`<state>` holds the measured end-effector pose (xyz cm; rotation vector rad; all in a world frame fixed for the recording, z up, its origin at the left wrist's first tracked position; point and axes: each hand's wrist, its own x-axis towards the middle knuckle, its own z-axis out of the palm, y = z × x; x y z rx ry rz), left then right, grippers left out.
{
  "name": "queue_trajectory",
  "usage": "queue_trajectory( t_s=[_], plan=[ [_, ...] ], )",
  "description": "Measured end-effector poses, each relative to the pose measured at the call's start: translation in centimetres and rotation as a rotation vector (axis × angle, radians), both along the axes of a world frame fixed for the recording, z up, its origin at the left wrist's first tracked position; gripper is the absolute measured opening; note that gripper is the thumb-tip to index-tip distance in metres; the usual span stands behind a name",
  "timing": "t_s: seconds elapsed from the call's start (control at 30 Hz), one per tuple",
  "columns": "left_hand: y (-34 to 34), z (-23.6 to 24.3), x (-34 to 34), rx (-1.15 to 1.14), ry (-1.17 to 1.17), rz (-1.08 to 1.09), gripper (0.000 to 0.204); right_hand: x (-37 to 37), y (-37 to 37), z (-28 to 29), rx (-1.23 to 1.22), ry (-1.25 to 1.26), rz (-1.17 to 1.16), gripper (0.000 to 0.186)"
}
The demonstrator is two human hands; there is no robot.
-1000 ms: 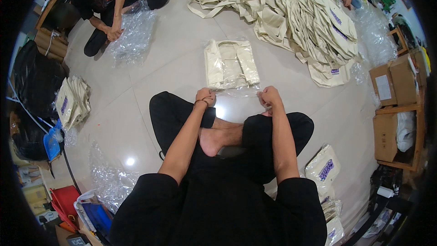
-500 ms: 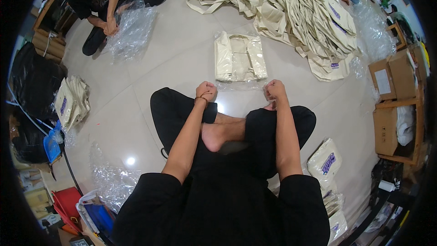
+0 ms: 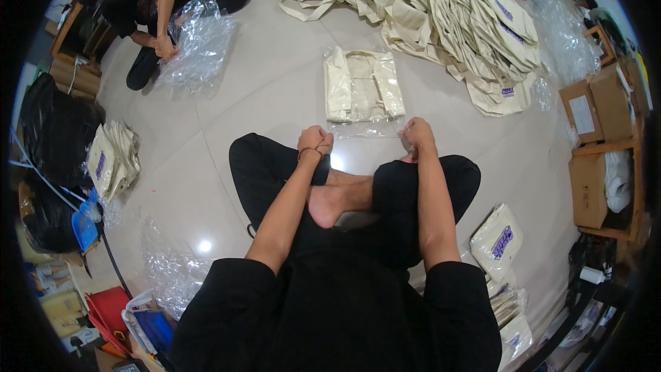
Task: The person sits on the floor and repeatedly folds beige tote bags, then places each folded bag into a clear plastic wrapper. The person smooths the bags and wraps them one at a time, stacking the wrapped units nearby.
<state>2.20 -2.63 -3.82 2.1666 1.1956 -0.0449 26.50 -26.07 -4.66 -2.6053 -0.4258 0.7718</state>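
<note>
A folded cream tote bag (image 3: 354, 87) lies flat on the floor in front of me, inside a clear plastic bag (image 3: 366, 129) whose near edge reaches toward my crossed legs. At the left corner of that edge, my left hand (image 3: 316, 139) is closed on the film, with a thin cord around the wrist. My right hand (image 3: 418, 133) pinches the right corner, its fingertips partly hidden behind the knuckles. Between the hands the film's edge runs roughly straight across.
A large heap of cream tote bags (image 3: 441, 24) spreads across the far side. Packed bags (image 3: 497, 244) are stacked at my right, more bags (image 3: 113, 158) at left. Loose plastic bags (image 3: 172, 272) lie left of me. Cardboard boxes (image 3: 589, 189) line the right. A co-worker (image 3: 148, 7) sits far left.
Both hands stay at the plastic bag's near corners, with the left shifted very slightly right. The whole view has tilted a little. The tote bag remains in place.
</note>
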Motion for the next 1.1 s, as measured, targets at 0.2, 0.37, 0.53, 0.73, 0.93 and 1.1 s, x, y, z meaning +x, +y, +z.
queue_trajectory(
  t_s=[0.2, 0.37, 0.53, 0.73, 0.93, 1.1],
  plan=[
    [-2.9, 0.0, 0.6, 0.392, -0.642, -0.779, 0.025, -0.4, 0.3, 1.7, -0.106, 0.002, 0.051, 0.043],
    [-4.2, -0.9, 2.4, 0.439, -0.614, -0.789, 0.034, -0.8, 0.7, 3.0, -0.155, 0.005, 0.04, 0.048],
    [-6.0, -1.3, 3.8, 0.294, -0.428, -0.828, 0.035, -1.3, 0.3, 5.4, -0.21, 0.014, -0.046, 0.054],
    [-8.1, -1.6, 4.8, 0.297, -0.273, -0.809, 0.031, -0.2, -0.9, 6.2, 0.075, -0.106, -0.126, 0.052],
    [-7.8, -2.9, 6.0, 0.434, -0.291, -0.751, 0.019, -0.1, 2.1, 3.2, 0.551, -0.41, 0.141, 0.027],
    [-7.4, -4.1, 6.2, 0.452, -0.4, -0.767, 0.01, -0.7, 3.4, 2.3, 0.34, -0.4, 0.266, 0.02]
  ],
)
